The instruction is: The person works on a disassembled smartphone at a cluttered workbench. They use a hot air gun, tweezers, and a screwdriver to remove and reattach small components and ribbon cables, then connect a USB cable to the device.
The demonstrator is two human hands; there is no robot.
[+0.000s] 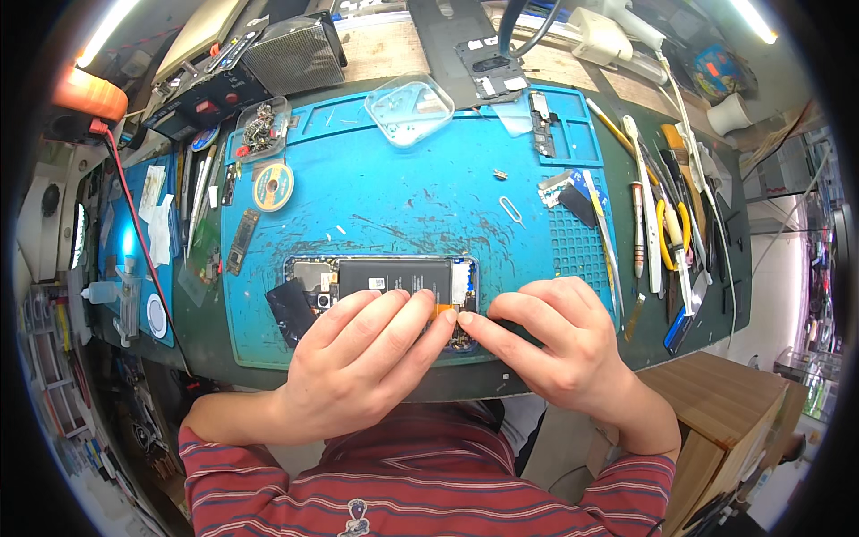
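Observation:
An opened smartphone [327,270] lies sideways on a blue work mat, its black battery [394,273] and inner boards bare. My left hand [362,353] reaches over it with fingers stretched out, hiding much of its near side. Its foremost fingertip rests at an orange ribbon cable [444,310] by the battery's right end. From the right, my right hand [555,345] brings one outstretched fingertip to the same spot, beside the left one; its other fingers are bent and apart from it. Both thumbs are hidden. A dark flat panel [291,313] leans at the phone's left end.
On the blue mat [394,215] are a solder wire spool [273,186], a clear plastic tray [409,109], a SIM pin [511,210] and a small circuit board [242,240]. Pliers [667,234], brushes and other tools lie at the right. A red cable [134,206] runs down the left.

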